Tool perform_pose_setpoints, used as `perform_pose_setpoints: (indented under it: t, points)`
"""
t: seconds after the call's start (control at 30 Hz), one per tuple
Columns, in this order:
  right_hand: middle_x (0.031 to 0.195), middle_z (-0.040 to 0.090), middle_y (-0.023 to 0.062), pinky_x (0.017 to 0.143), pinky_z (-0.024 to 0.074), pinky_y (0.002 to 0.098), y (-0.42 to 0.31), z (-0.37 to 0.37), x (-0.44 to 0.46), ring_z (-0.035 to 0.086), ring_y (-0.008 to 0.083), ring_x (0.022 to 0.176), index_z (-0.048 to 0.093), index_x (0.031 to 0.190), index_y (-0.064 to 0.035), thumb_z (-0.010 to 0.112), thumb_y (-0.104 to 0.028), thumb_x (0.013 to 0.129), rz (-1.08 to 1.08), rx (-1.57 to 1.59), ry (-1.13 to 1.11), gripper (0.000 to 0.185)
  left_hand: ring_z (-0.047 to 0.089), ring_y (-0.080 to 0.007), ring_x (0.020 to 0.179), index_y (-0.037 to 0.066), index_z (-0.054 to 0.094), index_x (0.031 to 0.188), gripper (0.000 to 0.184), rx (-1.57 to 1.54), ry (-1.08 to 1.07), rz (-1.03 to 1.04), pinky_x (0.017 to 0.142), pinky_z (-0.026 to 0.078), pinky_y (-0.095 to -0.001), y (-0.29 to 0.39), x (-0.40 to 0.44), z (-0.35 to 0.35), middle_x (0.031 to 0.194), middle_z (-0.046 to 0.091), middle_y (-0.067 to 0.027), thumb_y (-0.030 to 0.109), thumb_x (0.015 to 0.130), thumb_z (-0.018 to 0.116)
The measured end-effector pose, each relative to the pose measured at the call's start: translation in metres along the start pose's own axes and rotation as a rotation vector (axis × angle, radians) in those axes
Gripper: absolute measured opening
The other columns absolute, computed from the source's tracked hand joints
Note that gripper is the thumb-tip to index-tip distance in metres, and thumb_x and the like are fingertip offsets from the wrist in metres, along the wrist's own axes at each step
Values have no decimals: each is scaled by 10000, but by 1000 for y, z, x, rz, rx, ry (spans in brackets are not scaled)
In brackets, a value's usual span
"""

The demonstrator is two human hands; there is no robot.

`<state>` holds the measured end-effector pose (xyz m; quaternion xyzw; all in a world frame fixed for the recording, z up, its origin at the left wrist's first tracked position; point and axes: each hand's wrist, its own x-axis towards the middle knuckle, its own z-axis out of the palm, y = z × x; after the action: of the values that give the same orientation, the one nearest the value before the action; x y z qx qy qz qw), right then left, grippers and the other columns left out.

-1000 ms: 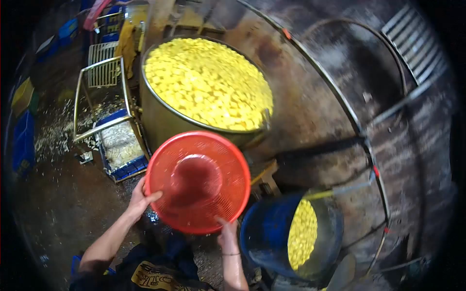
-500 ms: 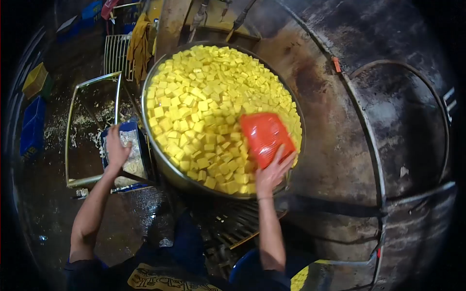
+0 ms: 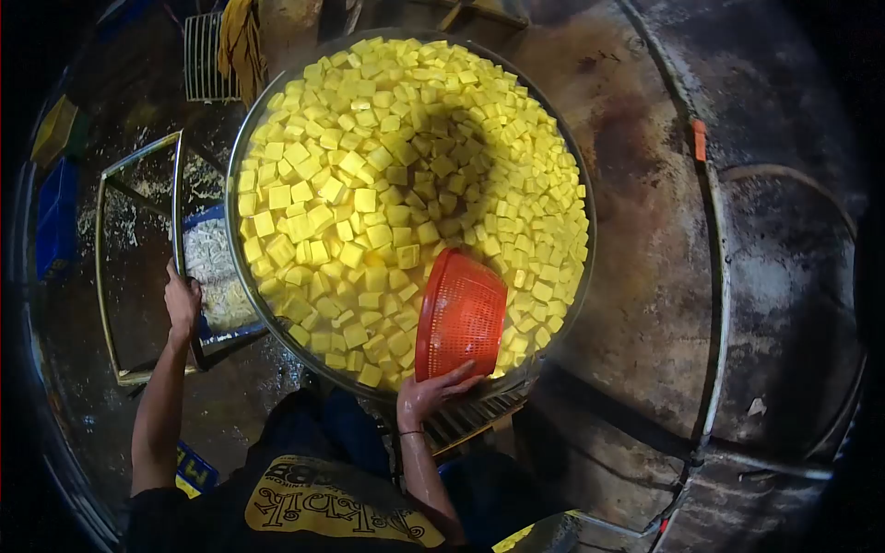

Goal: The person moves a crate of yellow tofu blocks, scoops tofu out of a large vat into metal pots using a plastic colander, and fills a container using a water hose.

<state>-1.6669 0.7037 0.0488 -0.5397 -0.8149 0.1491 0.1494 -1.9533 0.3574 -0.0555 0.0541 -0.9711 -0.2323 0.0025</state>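
Note:
A large round metal vat [image 3: 234, 198] is heaped with yellow cubes [image 3: 318, 217] that look like tofu, sitting in liquid. My right hand [image 3: 433, 394] grips a red perforated plastic basket [image 3: 466, 318] from below at the vat's near side. The basket is tipped on its side with its rim to the left; its inside is hidden. At the left, my left hand [image 3: 182, 300] is closed around the upright bar of a metal frame [image 3: 177, 207]. Beside that hand is a blue crate [image 3: 244, 332] with whitish shreds in it.
Wooden slats [image 3: 470, 419] lie under the vat's near edge. A pale pipe rail [image 3: 719, 304] with an orange clip [image 3: 699, 140] curves along the right. Blue bins [image 3: 57, 217] stand far left, and a yellow-brown cloth [image 3: 240, 46] hangs on a rack [image 3: 205, 55].
My right hand has brought the red basket left and toward me, turning it on its side. My left hand has gone from the blue crate to the metal frame. The view has shifted.

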Motion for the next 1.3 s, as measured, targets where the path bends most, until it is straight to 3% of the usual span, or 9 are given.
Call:
perform_pose_setpoints:
  t: [0.37, 0.4, 0.57, 0.67, 0.7, 0.77, 0.87, 1.2, 1.3]
  points:
    - [1457, 6, 356, 1106, 179, 567, -39, 61, 46, 76, 525, 1352, -28, 1461, -17, 682, -61, 643, 196, 51, -163, 1084, 606, -463, 746, 43, 361, 1293, 608, -6, -69, -156, 638, 471, -529, 15, 3, -8, 756, 618, -259, -53, 735, 581]
    - [1449, 134, 330, 1023, 370, 527, -42, 63, 55, 320, 505, 1259, -46, 1462, -19, 607, -22, 653, 169, -202, -153, 1040, 606, -463, 743, 48, 359, 1296, 612, -3, -43, -123, 635, 468, -528, 10, 2, -3, 753, 616, -259, -58, 735, 579]
    - [1341, 368, 258, 639, 590, 398, 21, 75, 117, 578, 392, 1002, 11, 1465, -84, 624, -37, 650, 429, 396, -468, 1021, 606, -460, 734, 44, 352, 1299, 617, 10, -22, -86, 629, 466, -529, 13, 0, -5, 758, 615, -262, -44, 737, 589]
    - [1098, 541, 203, 715, 560, 432, -15, 34, 153, 591, 357, 956, 363, 1334, -74, 580, -10, 682, 761, 510, -793, 691, 608, -452, 724, 29, 350, 1298, 621, 68, -52, -129, 626, 479, -528, 9, 0, -2, 751, 609, -262, -2, 737, 613]
    - [1098, 541, 203, 715, 560, 432, -2, 37, 156, 591, 357, 956, 363, 1334, -74, 580, -10, 682, 757, 528, -788, 691, 608, -452, 724, 29, 350, 1298, 621, 65, -40, -116, 626, 479, -528, 8, -1, -1, 751, 609, -262, -2, 737, 613]
    - [1150, 532, 230, 882, 472, 471, 30, 50, 158, 532, 436, 1038, 348, 1352, -50, 564, -13, 696, -38, -170, -159, 691, 612, -451, 729, 26, 347, 1304, 643, 110, -73, -139, 628, 484, -522, 6, -1, -2, 748, 613, -253, 6, 730, 634]
    - [1107, 555, 234, 914, 400, 464, 34, 57, 167, 521, 436, 1035, 450, 1291, -26, 530, 20, 719, -271, 42, 107, 579, 615, -447, 746, 13, 341, 1305, 676, 135, -39, -112, 632, 489, -518, -5, -1, 5, 783, 619, -259, 20, 716, 672]
    - [898, 684, 103, 733, 510, 271, 88, 52, 203, 636, 155, 806, 658, 1077, 51, 668, 29, 768, -89, 558, 194, 310, 628, -451, 764, -10, 338, 1281, 642, 163, -15, -81, 649, 510, -510, 5, -2, 0, 781, 628, -266, 1, 728, 664]
    - [904, 693, 141, 695, 494, 304, 89, 63, 206, 637, 190, 784, 687, 1076, -23, 651, 27, 723, 46, 769, 60, 357, 628, -450, 768, -12, 345, 1279, 630, 209, 6, -63, 663, 513, -510, -3, 0, 5, 788, 628, -268, -5, 728, 649]
